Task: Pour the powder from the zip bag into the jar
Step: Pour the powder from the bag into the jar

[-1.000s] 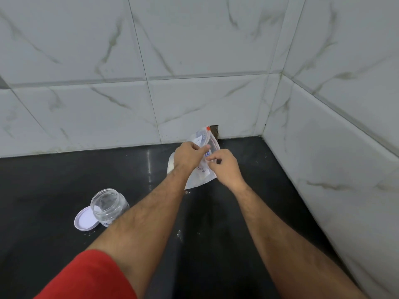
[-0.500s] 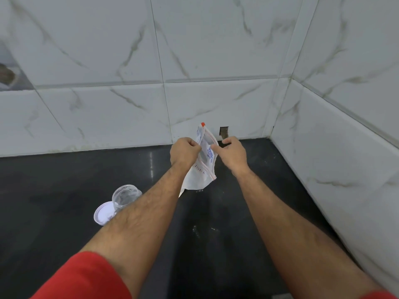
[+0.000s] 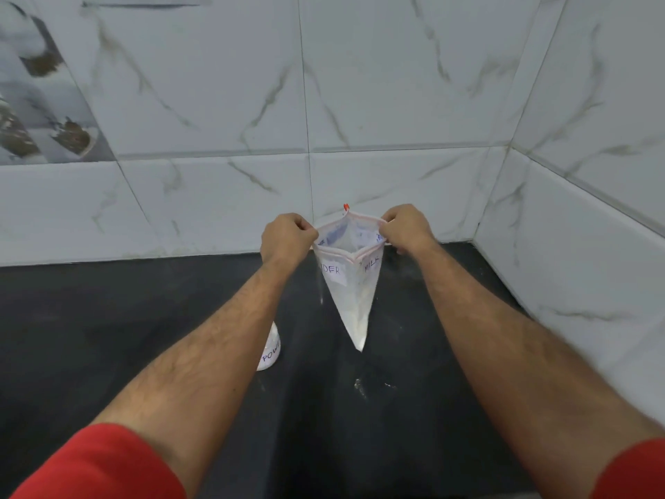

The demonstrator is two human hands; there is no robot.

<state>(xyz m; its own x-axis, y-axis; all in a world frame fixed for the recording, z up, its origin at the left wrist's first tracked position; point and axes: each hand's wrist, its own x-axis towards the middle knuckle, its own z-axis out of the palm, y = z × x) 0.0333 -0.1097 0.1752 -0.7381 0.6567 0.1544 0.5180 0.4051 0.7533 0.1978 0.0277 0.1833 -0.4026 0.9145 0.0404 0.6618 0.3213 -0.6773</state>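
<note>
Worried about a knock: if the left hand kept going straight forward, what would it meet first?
Probably the marble-tiled wall behind the counter; nothing else shows ahead of the left hand, though depth is unclear.

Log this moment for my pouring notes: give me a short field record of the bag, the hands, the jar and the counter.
zip bag: held up above the counter, mouth pulled open, white powder settled in its lower tip
left hand: pinching the bag's left rim
right hand: pinching the bag's right rim
jar: on the counter, mostly hidden behind the left forearm
counter: black, a few white specks below the bag
pouring: not yet begun
</note>
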